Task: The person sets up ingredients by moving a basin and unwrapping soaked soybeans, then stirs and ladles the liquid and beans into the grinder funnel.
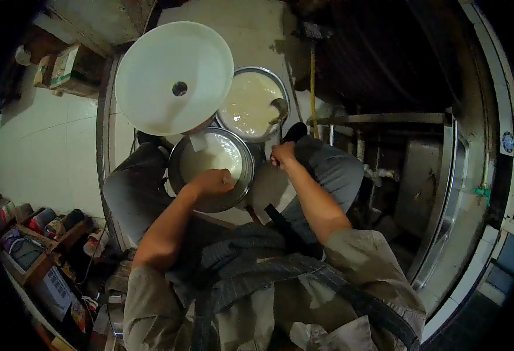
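My left hand [215, 182] is over the near metal pot [249, 175], which has pale, creamy liquid [213, 157] in it. Its fingers are curled together, and whatever they may hold is hidden. My right hand [283, 154] is closed around the handle of a ladle [279, 110], whose bowl rests at the right side of the far metal pot [286, 88]. That pot is nearly full of the same kind of pale liquid. A wide white hopper [152, 88] with a dark central hole rises behind the near pot, and a white spout-like piece [198, 142] hangs over its rim.
My knees flank the pots. A metal-framed sink stand [385, 119] with pipes is at the right, near a yellow hose [313, 88]. Wooden crates [46, 251] with jars and cables sit lower left, and a cardboard box [76, 70] lies upper left.
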Demonstrator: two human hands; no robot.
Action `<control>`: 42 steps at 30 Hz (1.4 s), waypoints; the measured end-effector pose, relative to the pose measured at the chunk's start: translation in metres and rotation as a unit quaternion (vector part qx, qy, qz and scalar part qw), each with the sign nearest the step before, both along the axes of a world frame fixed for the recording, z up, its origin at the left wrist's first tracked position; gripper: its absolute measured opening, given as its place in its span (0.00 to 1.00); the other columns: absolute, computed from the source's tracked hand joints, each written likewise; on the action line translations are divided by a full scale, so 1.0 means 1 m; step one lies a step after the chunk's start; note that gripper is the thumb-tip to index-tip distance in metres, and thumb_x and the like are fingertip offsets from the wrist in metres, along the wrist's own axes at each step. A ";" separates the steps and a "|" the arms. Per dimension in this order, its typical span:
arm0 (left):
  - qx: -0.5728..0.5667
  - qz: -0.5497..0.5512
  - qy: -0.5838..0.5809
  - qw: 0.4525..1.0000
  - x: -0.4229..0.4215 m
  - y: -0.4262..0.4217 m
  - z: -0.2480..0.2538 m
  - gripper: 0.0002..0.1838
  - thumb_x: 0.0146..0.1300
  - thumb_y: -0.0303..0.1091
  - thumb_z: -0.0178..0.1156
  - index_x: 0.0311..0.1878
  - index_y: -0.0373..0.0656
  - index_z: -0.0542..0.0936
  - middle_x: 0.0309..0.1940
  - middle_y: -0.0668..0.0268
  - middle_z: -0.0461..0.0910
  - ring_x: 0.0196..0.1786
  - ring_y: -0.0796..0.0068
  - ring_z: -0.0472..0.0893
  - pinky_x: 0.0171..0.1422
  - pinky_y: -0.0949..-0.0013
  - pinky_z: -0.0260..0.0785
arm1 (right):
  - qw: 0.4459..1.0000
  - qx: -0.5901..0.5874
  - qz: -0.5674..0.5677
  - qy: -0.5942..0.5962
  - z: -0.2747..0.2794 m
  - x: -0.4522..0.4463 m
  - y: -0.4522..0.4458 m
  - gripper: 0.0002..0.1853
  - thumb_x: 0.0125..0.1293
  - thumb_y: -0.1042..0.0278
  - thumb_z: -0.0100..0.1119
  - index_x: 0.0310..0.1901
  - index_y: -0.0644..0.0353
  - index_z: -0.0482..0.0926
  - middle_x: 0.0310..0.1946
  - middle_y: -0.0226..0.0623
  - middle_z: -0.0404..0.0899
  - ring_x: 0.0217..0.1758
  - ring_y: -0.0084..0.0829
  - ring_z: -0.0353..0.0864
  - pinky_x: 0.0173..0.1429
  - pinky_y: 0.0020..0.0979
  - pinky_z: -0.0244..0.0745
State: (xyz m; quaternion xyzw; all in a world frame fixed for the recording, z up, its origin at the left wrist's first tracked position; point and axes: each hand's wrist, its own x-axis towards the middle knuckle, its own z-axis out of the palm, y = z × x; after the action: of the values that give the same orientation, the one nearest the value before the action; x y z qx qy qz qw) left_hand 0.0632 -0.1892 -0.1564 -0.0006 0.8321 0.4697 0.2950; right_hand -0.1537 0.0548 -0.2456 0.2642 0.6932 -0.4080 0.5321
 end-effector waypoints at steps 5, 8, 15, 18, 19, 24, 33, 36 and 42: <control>-0.069 -0.009 -0.045 0.997 0.005 0.002 -0.014 0.27 0.60 0.58 0.56 0.50 0.44 0.78 0.44 0.51 0.82 0.48 0.50 0.81 0.53 0.55 0.71 | 0.972 0.039 0.113 0.203 -0.043 -0.006 -0.007 0.09 0.60 0.72 0.55 0.24 0.66 0.75 0.18 0.45 0.76 0.20 0.39 0.77 0.19 0.41 0.68; -0.065 -0.014 -0.065 0.996 -0.004 0.001 -0.001 0.27 0.60 0.56 0.56 0.51 0.43 0.78 0.46 0.50 0.81 0.49 0.49 0.80 0.55 0.55 0.70 | 0.901 0.021 0.281 0.329 -0.042 -0.021 -0.008 0.11 0.59 0.71 0.55 0.21 0.66 0.77 0.16 0.48 0.77 0.17 0.39 0.79 0.16 0.40 0.67; -0.033 -0.025 -0.085 0.995 -0.005 0.005 -0.013 0.25 0.61 0.52 0.59 0.54 0.43 0.77 0.41 0.53 0.83 0.45 0.54 0.82 0.51 0.58 0.72 | 0.965 0.102 0.113 0.212 0.027 -0.037 -0.067 0.11 0.62 0.65 0.53 0.35 0.64 0.79 0.30 0.52 0.82 0.29 0.44 0.85 0.28 0.43 0.78; -0.019 -0.003 -0.096 0.995 -0.010 0.002 0.007 0.26 0.61 0.52 0.59 0.55 0.42 0.76 0.41 0.52 0.82 0.46 0.54 0.82 0.51 0.58 0.72 | 0.888 0.156 0.244 0.358 0.003 -0.041 -0.062 0.18 0.62 0.59 0.55 0.39 0.71 0.78 0.39 0.62 0.80 0.46 0.51 0.82 0.53 0.44 0.75; -0.020 -0.005 -0.097 0.995 -0.012 0.001 0.011 0.26 0.61 0.52 0.59 0.55 0.42 0.76 0.41 0.52 0.82 0.46 0.54 0.82 0.51 0.58 0.72 | 0.889 0.156 0.241 0.358 0.003 -0.043 -0.063 0.18 0.62 0.59 0.55 0.39 0.71 0.78 0.39 0.62 0.80 0.46 0.51 0.82 0.53 0.44 0.75; -0.016 0.000 -0.122 0.992 -0.015 0.002 0.019 0.27 0.60 0.51 0.59 0.56 0.42 0.76 0.42 0.51 0.82 0.46 0.53 0.82 0.52 0.58 0.72 | 0.846 0.140 0.349 0.378 0.018 -0.042 -0.072 0.16 0.58 0.63 0.56 0.42 0.67 0.77 0.41 0.54 0.82 0.47 0.51 0.82 0.51 0.46 0.76; -0.045 0.013 -0.140 0.989 -0.006 0.001 0.006 0.28 0.59 0.50 0.61 0.57 0.42 0.75 0.46 0.49 0.81 0.49 0.52 0.81 0.54 0.58 0.72 | 0.804 0.115 0.447 0.375 0.060 -0.015 -0.066 0.16 0.56 0.70 0.56 0.45 0.70 0.73 0.39 0.58 0.81 0.44 0.52 0.83 0.49 0.45 0.77; -0.070 -0.017 -0.065 0.995 0.003 0.002 -0.016 0.28 0.59 0.50 0.61 0.57 0.41 0.75 0.46 0.49 0.81 0.48 0.52 0.82 0.53 0.58 0.72 | 0.784 0.137 0.469 0.384 0.070 -0.003 -0.054 0.15 0.56 0.71 0.55 0.44 0.71 0.73 0.38 0.58 0.81 0.45 0.53 0.83 0.49 0.45 0.77; -0.061 0.035 -0.138 0.988 0.005 0.006 0.015 0.27 0.57 0.49 0.61 0.54 0.40 0.78 0.44 0.48 0.82 0.48 0.50 0.81 0.54 0.58 0.71 | 0.796 0.147 0.453 0.374 0.094 0.016 -0.025 0.18 0.61 0.65 0.53 0.49 0.69 0.71 0.43 0.59 0.80 0.48 0.54 0.81 0.53 0.46 0.76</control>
State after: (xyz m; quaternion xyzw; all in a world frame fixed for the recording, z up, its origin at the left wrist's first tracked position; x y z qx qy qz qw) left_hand 0.0679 -0.1828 -0.1410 -0.1126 0.8099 0.4240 0.3895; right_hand -0.1376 0.0295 -0.1512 -0.1781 0.9304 -0.0800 0.3101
